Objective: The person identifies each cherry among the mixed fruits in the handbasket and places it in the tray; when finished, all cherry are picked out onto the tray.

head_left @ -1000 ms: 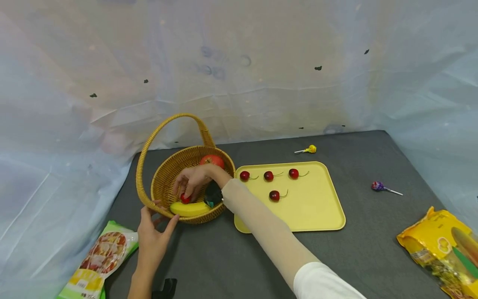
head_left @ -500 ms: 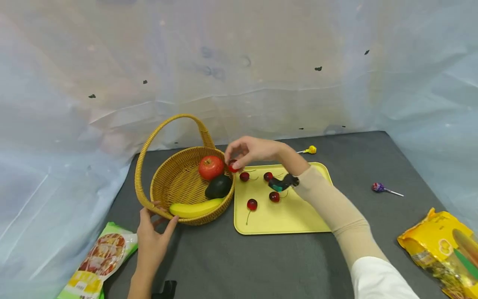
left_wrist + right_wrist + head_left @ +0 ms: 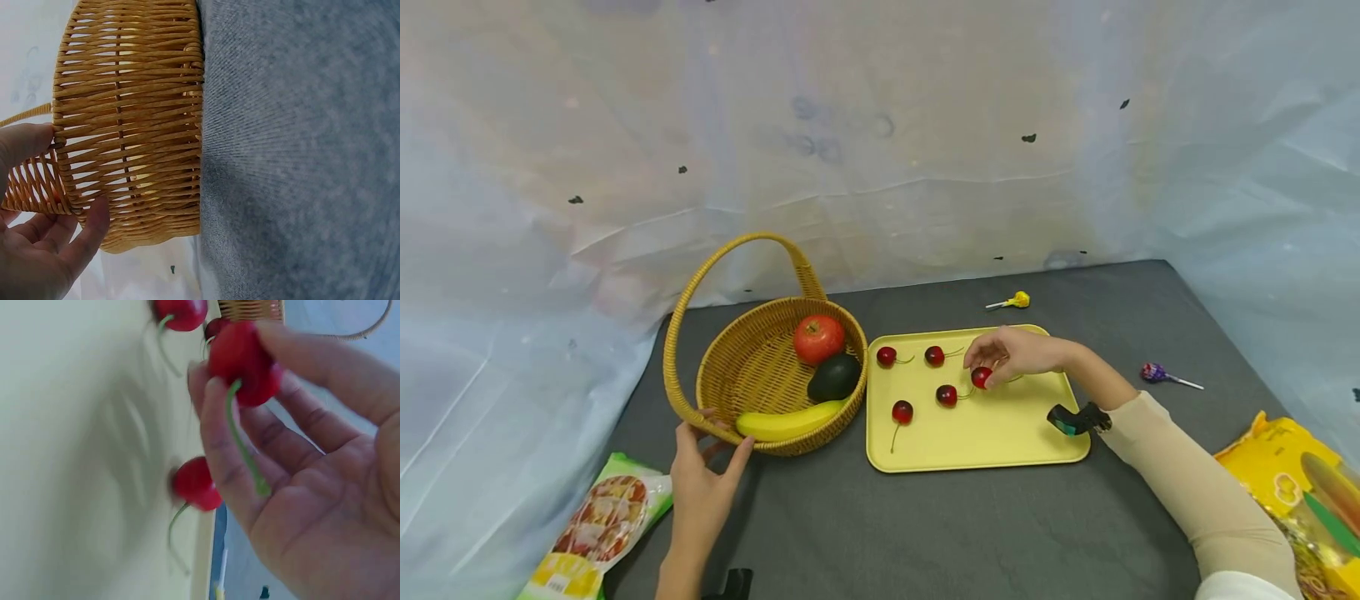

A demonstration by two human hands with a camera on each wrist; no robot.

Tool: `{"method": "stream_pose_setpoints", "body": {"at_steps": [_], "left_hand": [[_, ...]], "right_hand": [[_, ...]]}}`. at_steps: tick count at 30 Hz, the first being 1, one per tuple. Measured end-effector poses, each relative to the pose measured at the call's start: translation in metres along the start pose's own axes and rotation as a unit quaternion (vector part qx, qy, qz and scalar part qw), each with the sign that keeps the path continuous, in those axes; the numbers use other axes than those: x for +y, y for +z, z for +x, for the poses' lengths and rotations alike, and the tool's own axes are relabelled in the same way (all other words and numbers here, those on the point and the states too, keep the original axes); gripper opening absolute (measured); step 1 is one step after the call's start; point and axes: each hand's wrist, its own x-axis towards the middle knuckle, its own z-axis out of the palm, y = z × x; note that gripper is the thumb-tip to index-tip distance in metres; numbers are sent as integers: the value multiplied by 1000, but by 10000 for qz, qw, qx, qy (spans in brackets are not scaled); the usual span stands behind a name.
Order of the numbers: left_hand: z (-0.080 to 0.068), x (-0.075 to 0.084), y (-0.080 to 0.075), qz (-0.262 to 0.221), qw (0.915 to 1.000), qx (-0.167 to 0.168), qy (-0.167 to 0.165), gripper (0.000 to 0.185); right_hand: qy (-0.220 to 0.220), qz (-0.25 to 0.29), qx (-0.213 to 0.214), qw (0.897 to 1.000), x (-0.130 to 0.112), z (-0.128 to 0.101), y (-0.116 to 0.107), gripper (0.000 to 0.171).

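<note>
My right hand (image 3: 1018,350) pinches a red cherry (image 3: 981,378) with its thumb and fingertips, over the yellow tray (image 3: 985,437). In the right wrist view, that cherry (image 3: 240,359) has its green stem hanging toward the palm. Other cherries with stems lie on the tray, among them one at lower left (image 3: 902,412) and one near the held cherry (image 3: 947,395). My left hand (image 3: 703,483) grips the rim of the wicker basket (image 3: 741,375) by the handle's base, thumb and fingers on opposite sides. Inside sit a red apple-like fruit (image 3: 818,339), a dark avocado (image 3: 835,377) and a banana (image 3: 790,422).
Behind the tray lies a yellow lollipop (image 3: 1009,301); a purple lollipop (image 3: 1168,376) is to its right. A green-and-white snack bag (image 3: 598,525) lies at front left, a yellow bag (image 3: 1292,483) at front right. Plastic sheeting (image 3: 880,167) rises behind the dark tabletop (image 3: 865,525).
My right hand has lifted a cherry out of the basket and carried it right, over the tray. My left hand has stayed on the basket rim.
</note>
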Motion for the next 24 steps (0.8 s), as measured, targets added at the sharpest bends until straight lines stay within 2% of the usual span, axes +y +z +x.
{"method": "stream_pose_setpoints", "body": {"at_steps": [7,17,24], "left_hand": [[1,-3,0,44,10000,11,48,63],[1,-3,-2,80,9999,72,104,62],[1,-3,-1,128,9998,109,109,64]], "right_hand": [[-175,-420,168,9988,12,-15,8,25],[-101,-733,343,9967,15,-11,15,29],[-172,-705,485,9962,15,-11,17,30]]}}
